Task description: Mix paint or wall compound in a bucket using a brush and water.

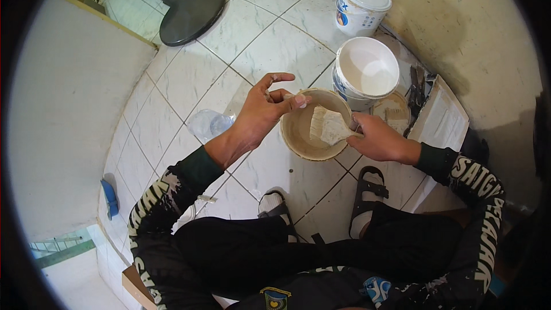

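Note:
My right hand [381,138] is closed around the handle of a wide paintbrush [333,127]. Its bristles are coated with pale paste and point left, over the mouth of a round beige bucket [291,138]. Pale residue coats the bucket's inner wall. At the bucket's upper left rim is my left hand [265,109], its fingers bent and apart, with whitish smears on the thumb and fingers. Nothing shows in its grip. Whether the thumb touches the rim I cannot tell.
Beyond the bucket stand an open white pail [367,69] and a lidded white pail [364,6] along the wall. A clear plastic container [208,125] lies left of my left wrist. A dark curved board [195,14] is at the far left. My sandalled feet flank the bucket's near side.

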Available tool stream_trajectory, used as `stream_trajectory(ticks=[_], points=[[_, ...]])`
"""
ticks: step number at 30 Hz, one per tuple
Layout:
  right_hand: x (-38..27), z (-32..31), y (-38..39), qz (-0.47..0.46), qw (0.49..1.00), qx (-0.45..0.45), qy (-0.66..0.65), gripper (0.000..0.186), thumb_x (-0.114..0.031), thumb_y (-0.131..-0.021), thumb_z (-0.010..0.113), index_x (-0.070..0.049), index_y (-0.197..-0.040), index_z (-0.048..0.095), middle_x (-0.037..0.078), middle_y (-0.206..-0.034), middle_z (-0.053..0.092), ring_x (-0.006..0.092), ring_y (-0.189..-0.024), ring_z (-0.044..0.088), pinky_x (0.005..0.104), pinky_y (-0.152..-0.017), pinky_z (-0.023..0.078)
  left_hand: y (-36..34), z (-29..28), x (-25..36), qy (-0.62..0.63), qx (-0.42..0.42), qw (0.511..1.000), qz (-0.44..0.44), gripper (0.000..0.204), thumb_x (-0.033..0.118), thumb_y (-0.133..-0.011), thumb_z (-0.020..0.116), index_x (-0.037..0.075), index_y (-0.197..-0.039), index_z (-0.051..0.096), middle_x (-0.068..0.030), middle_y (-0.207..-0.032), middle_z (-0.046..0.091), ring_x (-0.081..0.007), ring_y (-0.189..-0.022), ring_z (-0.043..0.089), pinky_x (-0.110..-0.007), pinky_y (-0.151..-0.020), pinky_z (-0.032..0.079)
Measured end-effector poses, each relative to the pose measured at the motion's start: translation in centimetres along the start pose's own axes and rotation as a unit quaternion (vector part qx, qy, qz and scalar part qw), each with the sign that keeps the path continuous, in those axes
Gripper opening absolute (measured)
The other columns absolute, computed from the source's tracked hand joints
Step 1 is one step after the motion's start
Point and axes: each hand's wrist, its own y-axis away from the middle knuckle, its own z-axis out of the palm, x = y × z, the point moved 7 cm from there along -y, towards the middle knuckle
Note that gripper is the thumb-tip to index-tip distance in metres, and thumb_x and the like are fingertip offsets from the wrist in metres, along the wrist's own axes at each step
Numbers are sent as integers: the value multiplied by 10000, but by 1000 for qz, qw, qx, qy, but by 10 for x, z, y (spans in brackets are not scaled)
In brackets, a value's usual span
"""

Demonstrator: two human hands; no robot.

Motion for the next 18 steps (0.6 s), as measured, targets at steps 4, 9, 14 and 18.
stream_trajectory(ticks=[4,9,14,18], points=[[-1,5,-2,26,999,-43,5,370,-116,-892,646,79,-1198,573,278,-1105,692,332,-999,708,405,-887,545,7,3,7,23,-18,999,-25,480,225,-1002,680,6,-1370,462,-89,-1041,720,-186,-1128,681,-309,-972,515],[-6,7,-6,48,997,-62,15,326,-114,-898,650,76,-1152,573,223,-974,707,289,-896,702,388,-789,551,24,-5,20,86,-50,994,-49,369,250,-1041,614,14,-1305,511,-137,-1128,719,-191,-1108,686,-319,-964,536],[1,-2,-5,-12,999,-18,43,309,-156,-874,674,78,-1060,596,227,-874,689,287,-772,695,390,-703,546,32,-4,29,42,-38,998,8,292,104,-996,649,-3,-1247,545,-119,-1137,633,-214,-1049,690,-346,-944,568],[-10,5,-11,-37,997,-53,30,348,-215,-849,666,84,-1018,613,288,-888,684,389,-799,703,462,-721,541,18,16,45,-32,-81,995,38,313,53,-978,652,8,-1265,536,-116,-1187,591,-224,-1068,683,-355,-922,565]])
